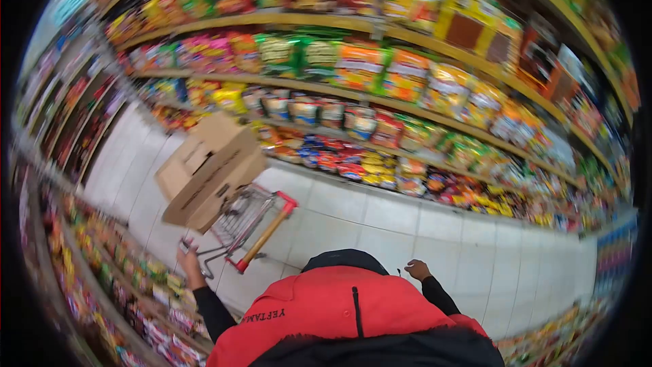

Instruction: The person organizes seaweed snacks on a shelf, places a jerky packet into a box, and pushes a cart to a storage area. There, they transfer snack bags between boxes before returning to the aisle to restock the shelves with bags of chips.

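Beside red-handled cart (261, 228) w/ cardboard box (210, 170), left hand (190, 261) fingers grip small item, right hand (418, 270) curled, empty.

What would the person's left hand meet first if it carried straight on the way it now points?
Probably the shopping cart: the left hand reaches up toward its frame, just beside it. Depth is unclear in this fisheye view.

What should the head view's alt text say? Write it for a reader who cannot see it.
In a shop aisle, a person in a red jacket stands by a shopping cart loaded with cardboard boxes, left hand near the cart, right hand free. Shelves of snack packets line both sides.
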A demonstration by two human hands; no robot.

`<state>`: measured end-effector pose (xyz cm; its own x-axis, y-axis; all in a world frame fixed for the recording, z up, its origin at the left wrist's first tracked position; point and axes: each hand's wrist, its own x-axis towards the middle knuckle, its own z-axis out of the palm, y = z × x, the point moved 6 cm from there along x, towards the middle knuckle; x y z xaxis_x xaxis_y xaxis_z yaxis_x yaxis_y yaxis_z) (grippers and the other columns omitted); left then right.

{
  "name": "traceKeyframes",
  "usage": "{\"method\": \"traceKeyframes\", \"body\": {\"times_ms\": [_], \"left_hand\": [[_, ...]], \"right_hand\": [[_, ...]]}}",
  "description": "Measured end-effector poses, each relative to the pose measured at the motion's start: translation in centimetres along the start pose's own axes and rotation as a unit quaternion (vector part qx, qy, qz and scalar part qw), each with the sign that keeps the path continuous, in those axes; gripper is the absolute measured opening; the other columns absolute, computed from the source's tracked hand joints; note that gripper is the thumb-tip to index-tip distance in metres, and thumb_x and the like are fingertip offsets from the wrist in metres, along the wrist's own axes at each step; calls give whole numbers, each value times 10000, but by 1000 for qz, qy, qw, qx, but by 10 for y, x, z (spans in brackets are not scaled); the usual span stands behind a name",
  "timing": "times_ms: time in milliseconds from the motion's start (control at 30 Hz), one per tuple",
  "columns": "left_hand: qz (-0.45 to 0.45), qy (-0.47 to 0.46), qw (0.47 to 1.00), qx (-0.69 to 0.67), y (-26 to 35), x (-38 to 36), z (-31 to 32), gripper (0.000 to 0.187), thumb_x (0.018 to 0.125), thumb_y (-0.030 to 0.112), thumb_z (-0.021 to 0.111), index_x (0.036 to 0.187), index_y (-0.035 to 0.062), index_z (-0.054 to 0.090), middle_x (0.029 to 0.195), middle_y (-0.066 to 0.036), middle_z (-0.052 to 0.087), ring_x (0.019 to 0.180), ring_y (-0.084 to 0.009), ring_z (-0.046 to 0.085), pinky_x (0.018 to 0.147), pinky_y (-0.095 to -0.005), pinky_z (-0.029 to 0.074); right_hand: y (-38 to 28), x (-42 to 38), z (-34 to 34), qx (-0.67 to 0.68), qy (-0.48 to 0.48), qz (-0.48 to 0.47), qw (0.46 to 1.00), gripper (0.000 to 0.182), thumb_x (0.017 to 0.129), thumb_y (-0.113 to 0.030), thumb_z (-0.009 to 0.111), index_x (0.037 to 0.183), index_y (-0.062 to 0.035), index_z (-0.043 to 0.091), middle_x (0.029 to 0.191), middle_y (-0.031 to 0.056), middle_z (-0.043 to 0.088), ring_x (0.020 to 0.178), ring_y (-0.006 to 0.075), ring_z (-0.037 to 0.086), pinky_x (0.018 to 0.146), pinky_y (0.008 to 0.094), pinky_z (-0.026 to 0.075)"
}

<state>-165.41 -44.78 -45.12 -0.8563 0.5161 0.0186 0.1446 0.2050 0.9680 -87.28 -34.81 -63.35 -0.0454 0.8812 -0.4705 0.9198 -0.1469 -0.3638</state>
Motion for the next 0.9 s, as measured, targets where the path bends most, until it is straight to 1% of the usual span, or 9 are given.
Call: {"method": "traceKeyframes", "body": {"times_ms": [67,133,233,333,533,667,733,800,900], "left_hand": [[-22,-4,997,-77,-5,4,-9,428,769,-77,537,1183,30,519,883,-54,548,752,-128,538,622,-253,483],[-1,1,993,-119,3,5,-8,360,801,-30,565,1149,55,537,824,-7,491,677,-90,478,599,-226,446],[2,26,998,-60,24,3,-4,287,829,29,584,1112,51,546,810,14,501,669,-74,481,586,-218,436],[-15,56,997,-59,46,-1,7,266,850,54,575,1111,38,530,803,18,510,674,-71,489,602,-214,434],[-38,122,987,-96,67,15,30,259,866,77,573,1107,14,502,826,2,531,716,-74,505,657,-215,443],[-52,179,974,-128,69,29,33,332,853,58,584,1155,25,449,857,-24,551,753,-86,523,688,-233,461],[-97,218,964,-114,80,37,31,340,850,27,573,1156,26,426,849,-21,576,774,-66,514,704,-206,411],[-107,238,957,-126,71,45,27,364,856,37,572,1175,31,398,862,-34,591,799,-74,529,722,-216,415],[-97,274,949,-125,76,58,22,370,860,45,573,1180,35,389,859,-28,583,801,-81,530,745,-225,411]], "right_hand": [[-69,45,-16,-5,-47,-54,997,367,756,-373,642,981,-83,633,997,131,641,968,284,595,838,392,473],[-141,97,-32,-6,5,-112,994,340,769,-330,633,997,-79,620,998,144,636,968,287,593,828,395,471],[-329,132,-95,98,105,-313,939,302,785,-181,621,1038,-24,572,887,163,634,845,319,618,751,380,485],[-525,125,-144,181,61,-488,852,407,786,-86,620,1167,-4,503,1125,186,560,1058,333,535,908,384,417],[-806,109,-147,46,79,-706,703,576,802,-235,631,1292,-33,405,1309,204,408,1192,376,401,1011,439,304],[-896,144,-92,-98,137,-709,684,594,832,-395,563,1297,-58,414,1234,221,490,1147,365,462,1008,500,275],[-911,151,-62,-263,-146,-611,732,589,845,-502,481,1251,-75,472,1086,215,594,1057,362,537,993,534,267],[-901,164,-22,-217,-151,-720,641,544,846,-523,465,1152,-81,545,916,189,647,967,346,588,947,546,320],[-879,177,25,-356,-244,-689,582,501,850,-495,479,1077,-59,577,904,193,642,955,355,579,877,525,397]]}}
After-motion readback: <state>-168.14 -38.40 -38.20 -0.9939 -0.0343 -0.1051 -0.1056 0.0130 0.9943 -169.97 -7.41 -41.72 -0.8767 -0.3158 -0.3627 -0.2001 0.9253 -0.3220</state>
